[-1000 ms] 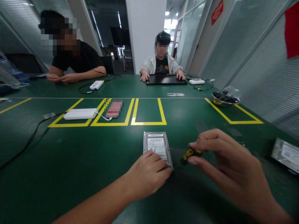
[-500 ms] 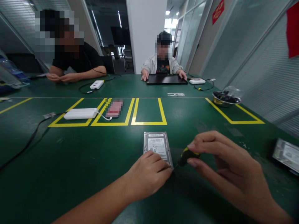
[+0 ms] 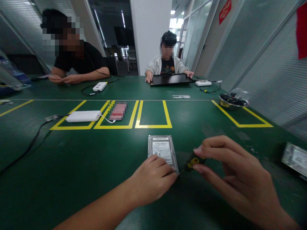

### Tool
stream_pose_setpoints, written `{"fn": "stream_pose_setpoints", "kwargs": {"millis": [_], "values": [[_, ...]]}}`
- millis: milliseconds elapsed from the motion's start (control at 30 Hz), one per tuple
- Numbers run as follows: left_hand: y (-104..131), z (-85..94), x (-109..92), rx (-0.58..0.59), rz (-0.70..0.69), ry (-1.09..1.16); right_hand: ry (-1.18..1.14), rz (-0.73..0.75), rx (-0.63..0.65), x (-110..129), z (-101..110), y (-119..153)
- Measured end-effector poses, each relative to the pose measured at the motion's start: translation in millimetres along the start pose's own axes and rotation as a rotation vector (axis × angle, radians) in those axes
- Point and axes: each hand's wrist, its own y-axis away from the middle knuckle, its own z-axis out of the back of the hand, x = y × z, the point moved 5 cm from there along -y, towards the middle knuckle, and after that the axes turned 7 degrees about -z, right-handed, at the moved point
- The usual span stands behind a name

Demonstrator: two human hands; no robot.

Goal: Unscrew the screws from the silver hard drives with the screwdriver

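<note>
Pinches the screwdriver (image 3: 193,161) narrowly between thumb and fingers of the right hand (image 3: 237,172). Holds the drive (image 3: 161,148) down with the left hand (image 3: 155,180), with fingers curled over its near end. Has the drive lying flat, label up, on the green table (image 3: 72,166) straight in front, with its long axis running away from the body and its near end swung slightly to the right. Points the screwdriver down and left, with its long axis slanting from the handle at upper right to the thin shaft at the drive's near right corner, just beside the left fingertips. Cannot tell contact at the tip from a near miss: too small. Differs little from half a second ago in grip, in slant and in place on the table. Differs in the turn of the handle: shows yellow marks toward the camera now, mostly along the top edge before, so rolled about its long axis. Differs too across the table, at the black panel (image 3: 171,80): flat before, now tilted, with one end raised at a co-worker's hand (image 3: 189,74). Has a second drive (image 3: 296,158) well apart to the right.
</note>
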Motion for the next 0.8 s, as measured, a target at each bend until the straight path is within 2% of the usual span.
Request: {"fn": "stream_pose_setpoints", "kwargs": {"millis": [200,433,633,800], "values": [[0,0.2,0,-0.002,0.000,-0.010,0.000,0.039,0.028,1,0,1],[-1,1.3,0,0.002,-0.001,0.009,-0.013,0.004,-0.062,-4,-1,3],[0,0.4,0,-0.004,0.003,-0.006,-0.109,-0.008,0.008,-7,-5,5],[1,-0.5,1,-0.002,-0.003,0.011,-0.114,-0.025,-0.074,-9,-4,5]]}}
